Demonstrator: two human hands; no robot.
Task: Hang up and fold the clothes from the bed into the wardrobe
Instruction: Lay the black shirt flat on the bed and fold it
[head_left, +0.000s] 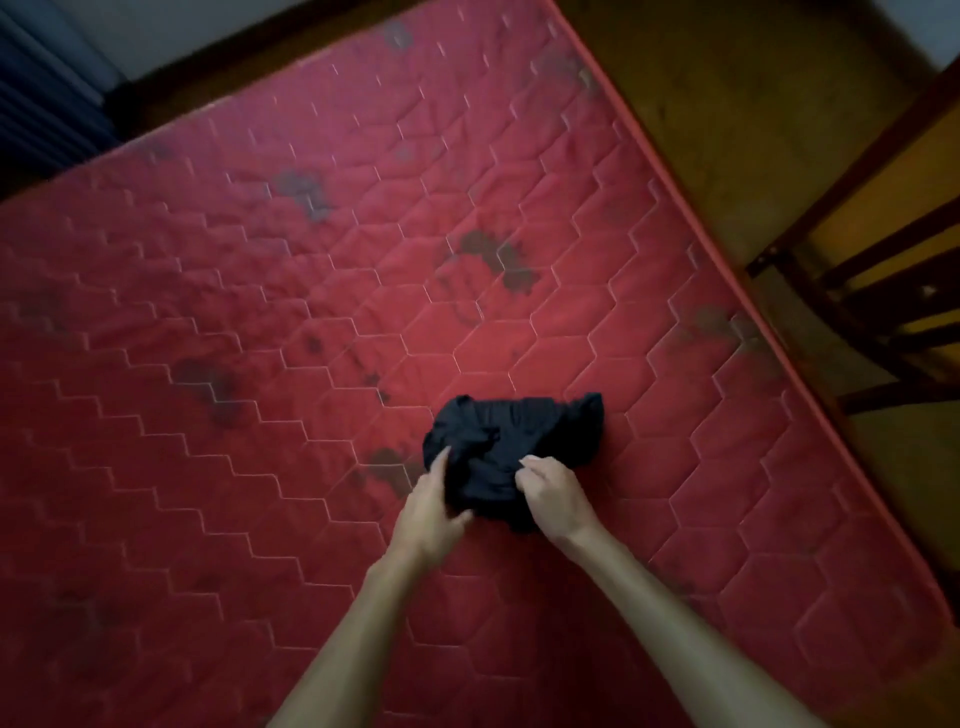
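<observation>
We pinch the near edge of the black garment (519, 441) in both grips, left hand (431, 512) and right hand (553, 493) equally close, its length crosswise on the mattress (311, 260).

Both hands are on the dark garment (514, 447), bunched up on the red quilted mattress (260, 364).
The left hand (434, 512) grips the garment's near-left edge, one finger stretched up along the cloth and the thumb tucked in below. The right hand (553, 493) pinches a fold at the near side with curled fingers. The mattress carries dark blotches. Off its right edge there's brown floor (727, 104), and a dark wooden chair (883, 270) stands on the far right.
</observation>
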